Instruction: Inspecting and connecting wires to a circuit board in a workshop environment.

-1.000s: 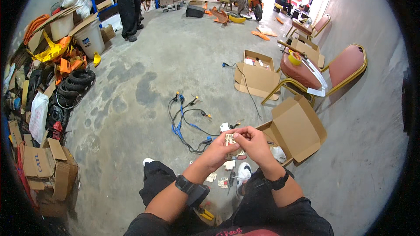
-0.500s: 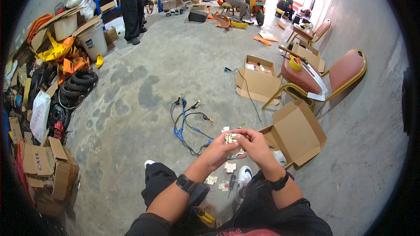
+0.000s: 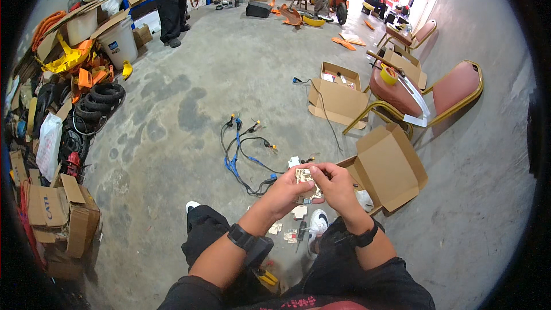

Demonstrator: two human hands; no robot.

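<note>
My left hand (image 3: 281,194) is closed around a cream plastic part with cut-outs (image 3: 303,175), its thumb across the face. At the upper right edge of that part, my right hand (image 3: 338,188) has its thumb and fingers bent against it; whether it pinches something smaller is hidden. A greyish piece shows at the part's lower end. Below my hands, several cream pieces (image 3: 299,212) lie on the floor beside a dark-handled screwdriver (image 3: 301,231). Just past my fingers sits a white piece (image 3: 294,161). A black and blue wiring harness (image 3: 231,163) is spread beyond my left hand.
An opened cardboard box (image 3: 392,166) stands to the right, near a padded chair (image 3: 456,95) bearing yellow tape (image 3: 388,75). Yellow-handled pliers (image 3: 266,277) lie by my legs. Tyres (image 3: 103,100) and cartons (image 3: 49,209) line the left wall. Other people are farther back.
The view has shifted slightly, so the floor things sit higher. Both hands stay at the cream part; my left thumb now lies further over its face, and my right fingers have shifted along its edge.
</note>
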